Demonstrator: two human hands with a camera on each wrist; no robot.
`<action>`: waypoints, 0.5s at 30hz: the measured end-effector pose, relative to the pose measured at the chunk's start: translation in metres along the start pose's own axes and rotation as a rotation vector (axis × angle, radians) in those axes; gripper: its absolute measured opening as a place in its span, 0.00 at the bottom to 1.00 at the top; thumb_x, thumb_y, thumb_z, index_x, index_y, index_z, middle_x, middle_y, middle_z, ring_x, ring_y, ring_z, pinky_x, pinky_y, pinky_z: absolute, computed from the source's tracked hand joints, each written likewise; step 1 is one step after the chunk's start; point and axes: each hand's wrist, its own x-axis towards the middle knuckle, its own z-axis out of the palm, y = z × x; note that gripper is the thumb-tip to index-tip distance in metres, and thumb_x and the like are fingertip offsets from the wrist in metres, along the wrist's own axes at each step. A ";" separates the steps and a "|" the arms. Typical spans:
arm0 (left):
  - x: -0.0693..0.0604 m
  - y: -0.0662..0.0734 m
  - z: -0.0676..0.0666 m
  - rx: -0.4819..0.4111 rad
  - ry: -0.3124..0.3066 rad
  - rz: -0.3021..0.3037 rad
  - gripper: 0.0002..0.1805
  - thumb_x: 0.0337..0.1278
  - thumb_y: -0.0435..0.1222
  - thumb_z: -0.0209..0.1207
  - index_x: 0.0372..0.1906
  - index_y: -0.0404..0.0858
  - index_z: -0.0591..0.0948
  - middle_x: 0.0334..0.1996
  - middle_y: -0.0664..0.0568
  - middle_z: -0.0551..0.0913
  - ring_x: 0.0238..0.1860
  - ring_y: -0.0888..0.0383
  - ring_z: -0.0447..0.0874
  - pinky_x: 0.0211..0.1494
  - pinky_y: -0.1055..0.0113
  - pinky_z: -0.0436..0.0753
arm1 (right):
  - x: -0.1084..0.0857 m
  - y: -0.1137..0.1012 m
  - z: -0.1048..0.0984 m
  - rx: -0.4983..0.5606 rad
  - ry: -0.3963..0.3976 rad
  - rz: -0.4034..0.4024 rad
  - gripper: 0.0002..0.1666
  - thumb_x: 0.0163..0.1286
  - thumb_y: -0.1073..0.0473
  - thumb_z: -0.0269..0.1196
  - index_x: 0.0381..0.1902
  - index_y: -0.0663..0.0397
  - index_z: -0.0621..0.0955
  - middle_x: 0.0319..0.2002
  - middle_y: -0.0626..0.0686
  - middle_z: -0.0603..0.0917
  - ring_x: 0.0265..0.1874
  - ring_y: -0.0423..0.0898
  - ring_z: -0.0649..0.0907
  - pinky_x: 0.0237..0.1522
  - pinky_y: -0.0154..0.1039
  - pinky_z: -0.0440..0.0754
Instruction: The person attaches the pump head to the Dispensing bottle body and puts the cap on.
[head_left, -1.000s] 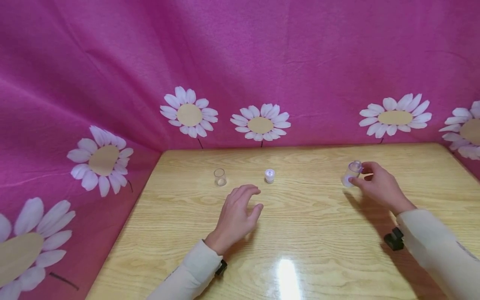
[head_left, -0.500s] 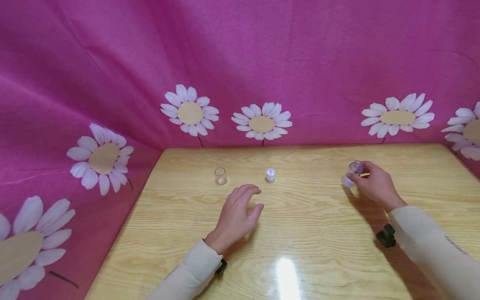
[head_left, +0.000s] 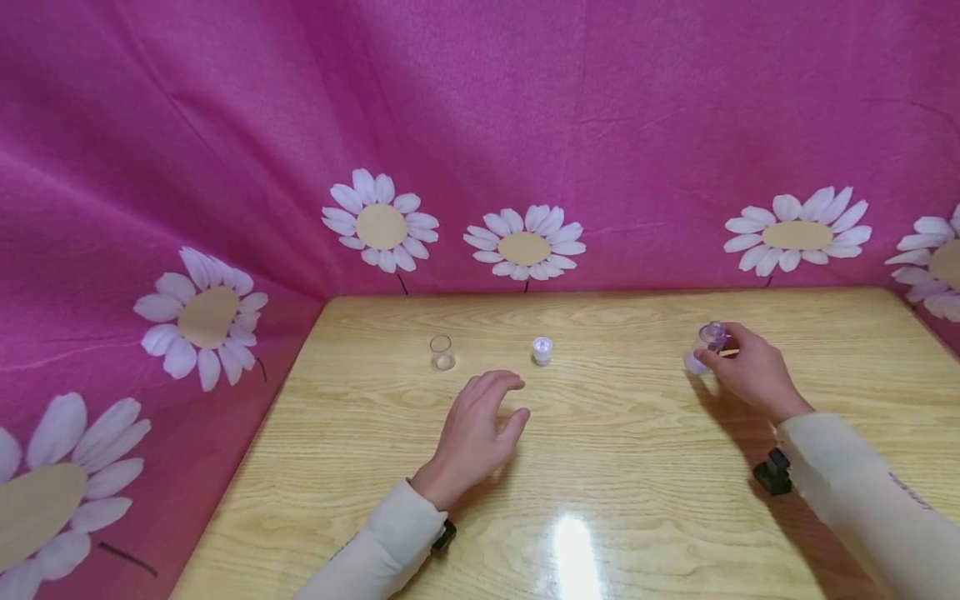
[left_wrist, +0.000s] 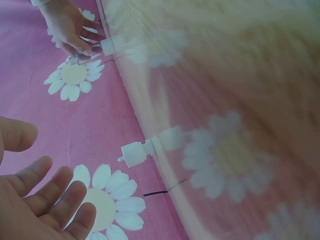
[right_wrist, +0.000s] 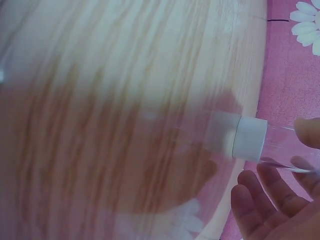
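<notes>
My right hand (head_left: 755, 375) holds a clear cylindrical container (head_left: 705, 354) between thumb and fingers, at the right of the table. In the right wrist view a white band (right_wrist: 250, 139) forms the container's lower end, close to or on the tabletop. Its top looks purple-tinted in the head view. My left hand (head_left: 472, 433) holds nothing and hovers above the table with relaxed, bent fingers. Beyond it stand a small clear cup (head_left: 442, 354) and a small white fitting (head_left: 542, 352). In the left wrist view this fitting (left_wrist: 134, 154) has a narrow tip at its upper end.
The wooden table (head_left: 615, 467) reaches back to a pink cloth (head_left: 480, 108) printed with white daisies. That cloth also hangs along the left side. A bright light reflection (head_left: 576, 554) lies on the front of the tabletop. Black wrist-camera mounts (head_left: 772, 472) sit under the sleeves.
The right wrist and forearm have shifted slightly left, and the container's top has tilted or turned a little in the grip. My left hand has stayed in place.
</notes>
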 end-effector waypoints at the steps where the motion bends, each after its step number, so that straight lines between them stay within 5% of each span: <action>1: 0.000 0.000 0.000 0.000 0.004 0.003 0.18 0.62 0.40 0.63 0.54 0.39 0.81 0.56 0.52 0.83 0.58 0.53 0.79 0.64 0.58 0.77 | 0.000 0.000 0.000 0.000 -0.003 0.003 0.36 0.73 0.46 0.58 0.65 0.70 0.66 0.53 0.73 0.78 0.49 0.65 0.80 0.34 0.33 0.74; 10: -0.001 -0.002 0.000 -0.007 0.019 0.007 0.17 0.61 0.39 0.64 0.54 0.38 0.81 0.55 0.51 0.83 0.57 0.53 0.80 0.62 0.58 0.78 | 0.000 -0.001 0.001 -0.011 -0.008 -0.002 0.36 0.73 0.47 0.58 0.64 0.71 0.67 0.54 0.73 0.77 0.50 0.66 0.79 0.33 0.32 0.74; 15: -0.001 -0.002 -0.001 -0.010 0.016 0.003 0.17 0.61 0.39 0.64 0.54 0.38 0.81 0.55 0.51 0.83 0.57 0.53 0.80 0.62 0.58 0.78 | -0.002 -0.002 0.002 -0.016 0.003 -0.010 0.35 0.74 0.48 0.57 0.64 0.71 0.67 0.55 0.73 0.76 0.50 0.67 0.79 0.40 0.47 0.83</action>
